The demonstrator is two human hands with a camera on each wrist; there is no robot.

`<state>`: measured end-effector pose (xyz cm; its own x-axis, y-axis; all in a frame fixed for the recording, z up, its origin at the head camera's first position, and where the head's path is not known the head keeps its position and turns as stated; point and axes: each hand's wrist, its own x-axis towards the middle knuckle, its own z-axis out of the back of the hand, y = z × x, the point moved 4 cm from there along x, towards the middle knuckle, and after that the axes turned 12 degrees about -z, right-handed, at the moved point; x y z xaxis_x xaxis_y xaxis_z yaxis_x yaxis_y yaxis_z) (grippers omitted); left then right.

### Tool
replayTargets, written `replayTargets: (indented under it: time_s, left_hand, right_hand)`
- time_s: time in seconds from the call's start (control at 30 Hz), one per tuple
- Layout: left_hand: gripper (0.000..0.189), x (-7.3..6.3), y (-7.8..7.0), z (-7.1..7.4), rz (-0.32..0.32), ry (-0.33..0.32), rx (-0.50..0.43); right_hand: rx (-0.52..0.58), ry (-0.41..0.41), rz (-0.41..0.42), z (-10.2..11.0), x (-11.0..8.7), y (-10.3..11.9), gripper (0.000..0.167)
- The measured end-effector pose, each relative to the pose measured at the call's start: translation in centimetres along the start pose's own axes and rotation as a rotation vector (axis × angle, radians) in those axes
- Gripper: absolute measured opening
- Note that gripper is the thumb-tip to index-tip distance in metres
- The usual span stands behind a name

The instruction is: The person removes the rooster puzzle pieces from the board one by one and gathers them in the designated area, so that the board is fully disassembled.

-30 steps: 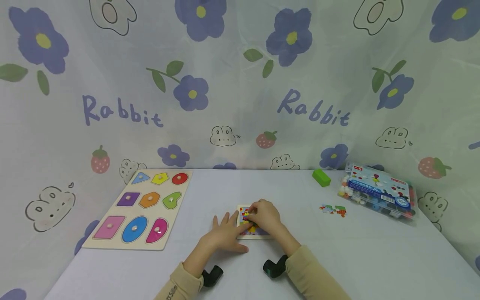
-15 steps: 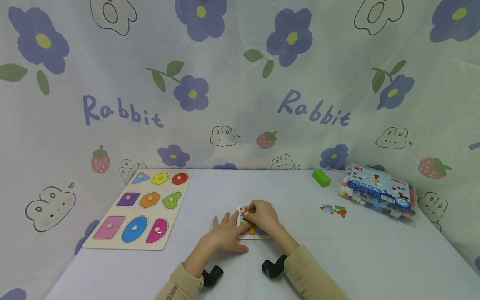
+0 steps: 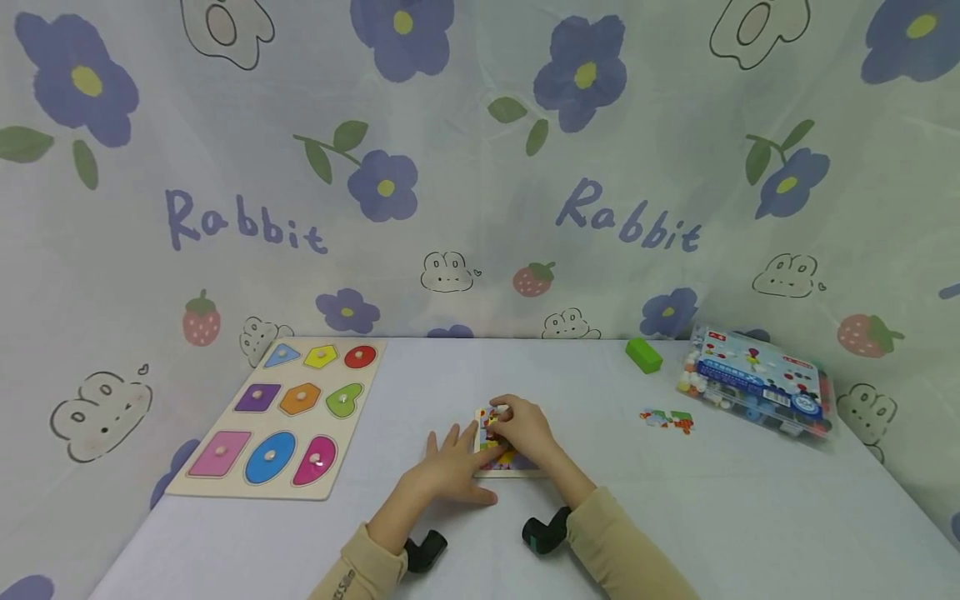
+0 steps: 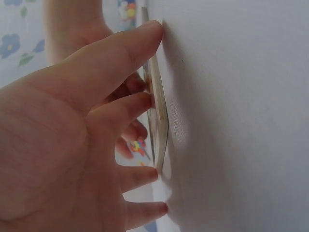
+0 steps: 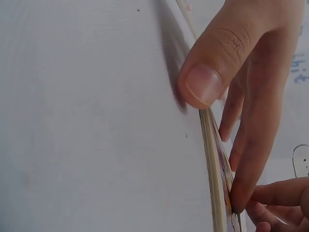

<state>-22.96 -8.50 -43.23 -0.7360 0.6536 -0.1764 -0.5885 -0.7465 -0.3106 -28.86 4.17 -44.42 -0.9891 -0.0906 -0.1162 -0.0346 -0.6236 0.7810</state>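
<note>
Two jobs: left grip (image 3: 446, 471) splayed, bracing the small colourful rectangular wooden board (image 3: 512, 463); right grip (image 3: 527, 430) (can't tell if it's pinching anything) should nudge gently.

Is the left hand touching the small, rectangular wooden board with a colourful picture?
Touching: the right wrist view shows the left hand resting its index fingertip on the wooden board without gap.

Small picture board (image 3: 513, 467): pale wooden edge, bright multicoloured face up, partly covered. Lies on white table (image 3: 750, 517).
</note>
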Motion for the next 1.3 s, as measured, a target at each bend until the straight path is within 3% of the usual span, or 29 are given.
replayTargets:
  time_s: [0.3,0.8,1.3]
  left_hand:
    - [0.068,0.1,-0.1,-0.1,0.018,0.003,0.001]
    - [0.068,0.0,-0.3,0.2,0.029,-0.003,-0.016]
    - [0.07,0.0,-0.1,0.0,0.021,-0.015,-0.046]
  right_hand:
    - [0.148,-0.024,-0.052,2.1,0.0,-1.2,0.034]
    - [0.168,-0.118,-0.103,6.2,-0.2,-4.2,0.037]
    - [0.258,-0.178,-0.186,9.7,-0.4,-7.9,0.041]
